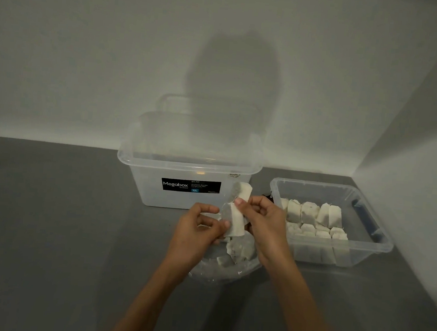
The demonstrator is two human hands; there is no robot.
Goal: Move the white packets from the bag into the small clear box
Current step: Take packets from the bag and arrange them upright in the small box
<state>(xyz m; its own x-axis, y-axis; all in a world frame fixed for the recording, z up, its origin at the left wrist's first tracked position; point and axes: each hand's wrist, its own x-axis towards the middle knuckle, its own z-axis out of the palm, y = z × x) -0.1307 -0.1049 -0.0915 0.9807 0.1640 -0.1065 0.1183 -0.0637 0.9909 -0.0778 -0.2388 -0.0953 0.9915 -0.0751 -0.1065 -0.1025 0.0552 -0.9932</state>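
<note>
1. Left hand point(196, 229) and right hand point(266, 222) both pinch a few white packets point(233, 219) above the clear bag point(226, 270).
2. Other packets point(313, 218) lie in rows inside the small clear box point(380, 240), at the right back corner of the desk point(48, 229).

The left hand point(193, 231) and right hand point(265, 222) cover part of the packet point(235, 222) and most of the bag point(218, 275) beneath them; the label's point(190, 185) print beyond looks unreadable.

Identify the white packets point(233, 219), faintly grey-speckled; your clear bag point(218, 273); small clear box point(379, 248) with dark blue latch point(368, 220); translucent large box point(156, 194) bearing a black label point(190, 186), white lettering; grey table point(48, 229); white wall point(90, 48).
</note>
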